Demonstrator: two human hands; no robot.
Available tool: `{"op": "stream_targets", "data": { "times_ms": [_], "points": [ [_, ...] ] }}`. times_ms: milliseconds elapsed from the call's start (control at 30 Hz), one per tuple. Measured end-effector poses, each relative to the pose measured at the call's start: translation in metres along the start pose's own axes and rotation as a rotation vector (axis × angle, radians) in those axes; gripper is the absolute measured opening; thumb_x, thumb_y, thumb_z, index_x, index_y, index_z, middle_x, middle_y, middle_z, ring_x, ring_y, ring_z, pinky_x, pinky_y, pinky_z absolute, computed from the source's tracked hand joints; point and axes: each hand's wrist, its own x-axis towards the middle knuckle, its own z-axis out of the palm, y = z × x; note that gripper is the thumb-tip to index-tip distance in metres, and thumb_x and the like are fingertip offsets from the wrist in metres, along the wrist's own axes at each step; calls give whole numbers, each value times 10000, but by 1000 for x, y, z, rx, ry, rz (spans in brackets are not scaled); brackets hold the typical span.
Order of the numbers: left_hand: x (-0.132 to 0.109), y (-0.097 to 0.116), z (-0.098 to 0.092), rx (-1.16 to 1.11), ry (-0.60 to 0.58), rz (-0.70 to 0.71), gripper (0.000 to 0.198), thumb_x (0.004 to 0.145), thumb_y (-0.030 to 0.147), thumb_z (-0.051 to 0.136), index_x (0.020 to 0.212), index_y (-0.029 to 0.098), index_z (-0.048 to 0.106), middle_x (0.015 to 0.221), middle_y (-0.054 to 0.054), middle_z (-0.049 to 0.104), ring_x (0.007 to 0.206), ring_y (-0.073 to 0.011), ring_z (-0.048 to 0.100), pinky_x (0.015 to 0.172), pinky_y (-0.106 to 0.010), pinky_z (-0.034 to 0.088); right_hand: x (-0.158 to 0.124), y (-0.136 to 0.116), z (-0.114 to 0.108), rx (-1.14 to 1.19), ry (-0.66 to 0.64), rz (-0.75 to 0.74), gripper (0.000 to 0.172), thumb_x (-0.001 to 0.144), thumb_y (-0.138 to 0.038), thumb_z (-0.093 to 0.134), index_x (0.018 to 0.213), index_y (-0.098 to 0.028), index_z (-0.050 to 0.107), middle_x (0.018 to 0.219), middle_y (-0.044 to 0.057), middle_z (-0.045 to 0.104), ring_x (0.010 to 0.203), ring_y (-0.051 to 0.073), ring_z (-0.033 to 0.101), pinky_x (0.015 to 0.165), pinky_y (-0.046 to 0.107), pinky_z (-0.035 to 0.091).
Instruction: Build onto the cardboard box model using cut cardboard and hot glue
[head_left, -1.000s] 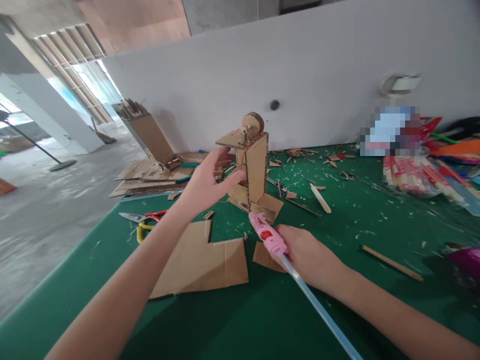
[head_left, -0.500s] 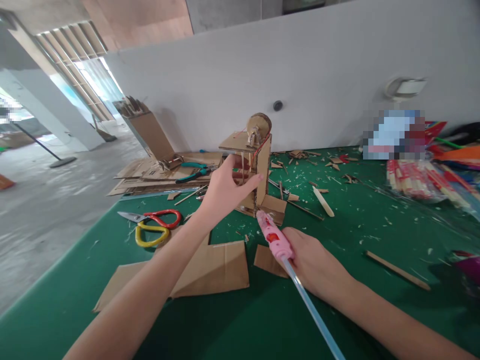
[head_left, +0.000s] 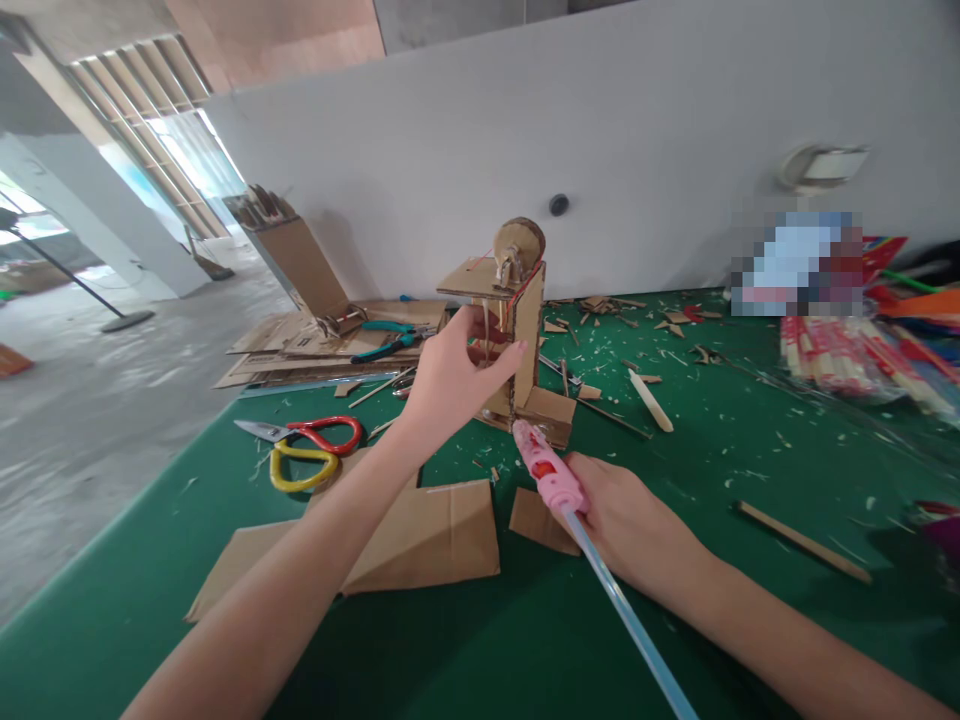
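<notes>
A small cardboard structure (head_left: pixel 529 330) stands upright on the green table, with a round cardboard wheel (head_left: pixel 520 243) on top. My left hand (head_left: pixel 457 372) grips its upright part, thumb in front and fingers reaching behind thin posts; some fingertips are hidden. My right hand (head_left: pixel 611 510) is wrapped round a pink glue gun (head_left: pixel 551 475). A long clear glue stick (head_left: pixel 630 620) sticks out of the gun's back end. The gun's nozzle is at the lower front edge of the structure, by its cardboard base (head_left: pixel 551 412); whether it touches cannot be made out.
Scissors (head_left: pixel 307 450) with red and yellow handles lie at left, near teal-handled pliers (head_left: pixel 390 340). Cardboard pieces (head_left: pixel 427 540) lie in front. A cardboard holder of sticks (head_left: pixel 300 260) stands back left. A white stick (head_left: pixel 651 402), a wooden stick (head_left: pixel 802 542) and packaged sticks (head_left: pixel 832 360) lie right.
Both hands keep nearly the same pose, the left on the structure and the right on the glue gun. The view has shifted slightly.
</notes>
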Motion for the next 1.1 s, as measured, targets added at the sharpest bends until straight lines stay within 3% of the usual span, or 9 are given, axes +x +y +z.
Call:
{"op": "stream_targets", "data": {
  "times_ms": [233,533,1100],
  "points": [
    [-1,1,0,9,0,1,258,803,393,603,954,195,537,954,-45,686,711,-150,664,634,-280,535,1,-1,0,-76,-80,-1,166,903,-274,389,803,-175,476,822,101,602,737,223,583,656,333,414],
    [-2,1,0,32,14,7,270,802,431,607,928,203,536,938,-49,686,684,-152,660,604,-288,535,7,-7,-7,-86,-130,47,158,893,-270,422,823,-161,513,853,128,645,798,260,629,662,333,432],
    [-3,1,0,34,13,14,238,806,386,606,942,197,556,904,-32,685,654,-135,644,615,-281,524,-2,7,8,-68,108,-79,118,829,-206,407,716,-221,377,679,25,516,548,144,479,524,272,347]
  ]
}}
